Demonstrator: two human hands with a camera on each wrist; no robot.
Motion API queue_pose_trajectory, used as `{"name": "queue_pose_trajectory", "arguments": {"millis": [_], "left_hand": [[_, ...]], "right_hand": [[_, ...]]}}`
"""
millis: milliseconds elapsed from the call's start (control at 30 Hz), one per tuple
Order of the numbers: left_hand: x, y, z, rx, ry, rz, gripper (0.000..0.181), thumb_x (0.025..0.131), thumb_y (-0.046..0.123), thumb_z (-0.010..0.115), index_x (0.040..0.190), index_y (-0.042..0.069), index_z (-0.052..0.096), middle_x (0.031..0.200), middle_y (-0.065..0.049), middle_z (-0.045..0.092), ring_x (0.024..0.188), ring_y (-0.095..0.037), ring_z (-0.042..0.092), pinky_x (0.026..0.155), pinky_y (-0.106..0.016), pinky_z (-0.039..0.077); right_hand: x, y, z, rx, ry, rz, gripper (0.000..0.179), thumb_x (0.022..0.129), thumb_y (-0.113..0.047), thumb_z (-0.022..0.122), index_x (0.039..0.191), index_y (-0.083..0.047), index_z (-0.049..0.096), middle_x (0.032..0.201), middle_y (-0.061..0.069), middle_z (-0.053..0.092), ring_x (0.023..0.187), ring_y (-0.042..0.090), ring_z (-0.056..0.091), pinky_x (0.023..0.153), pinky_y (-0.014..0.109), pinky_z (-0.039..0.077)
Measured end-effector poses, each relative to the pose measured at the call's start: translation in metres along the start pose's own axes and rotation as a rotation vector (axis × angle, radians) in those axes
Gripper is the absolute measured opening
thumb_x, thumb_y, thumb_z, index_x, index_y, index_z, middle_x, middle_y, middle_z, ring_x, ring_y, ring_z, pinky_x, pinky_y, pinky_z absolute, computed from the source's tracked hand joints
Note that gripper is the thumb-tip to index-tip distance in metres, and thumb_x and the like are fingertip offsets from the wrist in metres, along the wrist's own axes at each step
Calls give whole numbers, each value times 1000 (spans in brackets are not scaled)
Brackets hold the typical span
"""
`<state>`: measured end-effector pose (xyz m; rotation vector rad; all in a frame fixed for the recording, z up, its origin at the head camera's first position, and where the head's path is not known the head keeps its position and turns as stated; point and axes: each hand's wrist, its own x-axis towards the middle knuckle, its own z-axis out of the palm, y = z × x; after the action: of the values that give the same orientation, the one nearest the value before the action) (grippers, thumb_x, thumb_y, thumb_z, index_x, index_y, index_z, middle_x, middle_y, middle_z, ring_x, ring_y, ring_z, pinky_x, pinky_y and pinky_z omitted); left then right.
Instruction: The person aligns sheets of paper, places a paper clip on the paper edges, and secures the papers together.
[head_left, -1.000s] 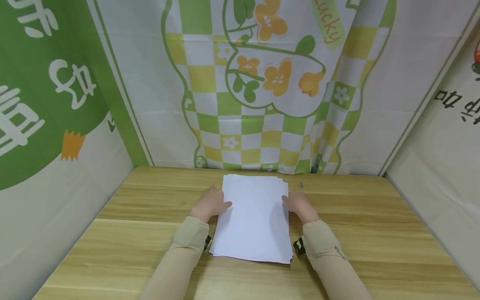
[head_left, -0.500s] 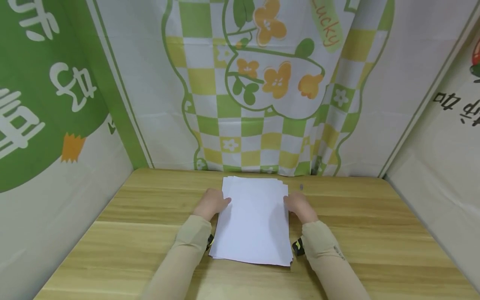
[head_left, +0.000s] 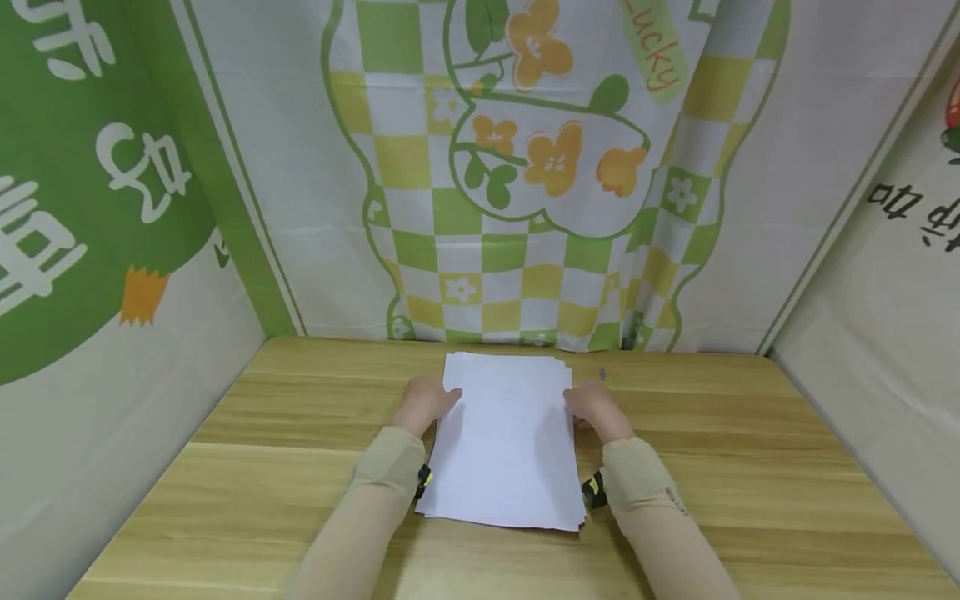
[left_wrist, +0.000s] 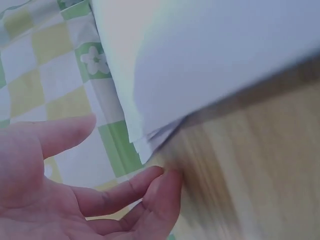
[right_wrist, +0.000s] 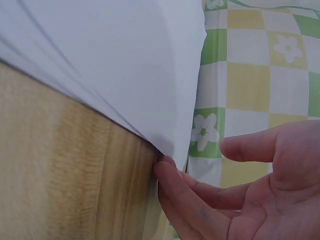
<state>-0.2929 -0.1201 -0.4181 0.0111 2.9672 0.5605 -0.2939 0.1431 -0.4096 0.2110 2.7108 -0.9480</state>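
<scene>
A stack of white paper sheets [head_left: 506,442] lies flat on the wooden table, its edges and corners slightly uneven. At its left edge is my left hand [head_left: 424,403]; in the left wrist view, bent fingers [left_wrist: 162,192] come close to the sheets' edge, while the thumb stands apart from them. My right hand [head_left: 597,407] is at the opposite edge. Seen from the right wrist, its fingertips [right_wrist: 167,167] touch the side of the stack [right_wrist: 125,65], and the thumb is held away from the paper. Neither hand pinches the sheets.
The wooden table [head_left: 720,467] extends to both sides. A small grey object [head_left: 602,373], too small to identify, lies behind my right hand. A green, yellow and white checked curtain [head_left: 517,275] hangs along the table's back edge, with printed cloth walls left and right.
The stack's right edge has shifted slightly to the left, with my right fingers following it. My left hand has moved only a little. The stack stays between both hands.
</scene>
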Motion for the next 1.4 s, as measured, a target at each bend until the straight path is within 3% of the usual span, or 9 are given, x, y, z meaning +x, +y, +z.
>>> {"name": "queue_pose_trajectory", "arguments": {"millis": [200, 533, 667, 1000, 1233, 1400], "left_hand": [[0, 2, -5, -7, 7, -4, 52, 97, 36, 48, 113, -12, 62, 118, -25, 62, 108, -37, 59, 94, -43, 47], [-1, 0, -2, -57, 26, -32, 49, 96, 33, 50, 110, -12, 63, 116, -26, 63, 106, -37, 60, 91, -43, 49], [-2, 1, -2, -45, 23, -23, 49, 96, 32, 50, 110, -13, 62, 115, -26, 63, 106, -37, 60, 91, -43, 49], [-4, 5, -3, -114, 18, -45, 51, 96, 30, 52, 118, -14, 57, 119, -28, 60, 103, -34, 61, 89, -42, 49], [-4, 6, -3, -139, 11, -54, 50, 95, 30, 53, 115, -15, 59, 112, -27, 64, 88, -29, 62, 81, -39, 52], [-3, 5, -2, -130, 24, -43, 51, 94, 30, 53, 117, -15, 57, 117, -27, 61, 95, -31, 61, 87, -40, 50]], "right_hand": [[1, -2, -3, 68, -5, 12, 43, 98, -21, 43, 120, 16, 50, 82, 14, 56, 70, 23, 61, 67, 31, 55], [2, -2, 0, 125, -38, 31, 42, 97, -22, 45, 119, 14, 50, 82, 14, 55, 69, 21, 59, 67, 33, 57], [4, -2, 0, 147, -54, 47, 38, 97, -23, 46, 113, 11, 51, 83, 14, 55, 70, 21, 59, 68, 33, 57], [6, -1, -3, 157, -70, 63, 34, 97, -25, 46, 105, 7, 54, 80, 13, 56, 70, 21, 59, 68, 34, 57], [8, 1, -2, 175, -74, 66, 30, 96, -24, 47, 100, 5, 54, 76, 11, 55, 65, 19, 56, 64, 34, 56], [7, 2, -3, 190, -86, 75, 27, 96, -24, 48, 96, 3, 54, 74, 10, 54, 65, 19, 56, 65, 34, 56]]}}
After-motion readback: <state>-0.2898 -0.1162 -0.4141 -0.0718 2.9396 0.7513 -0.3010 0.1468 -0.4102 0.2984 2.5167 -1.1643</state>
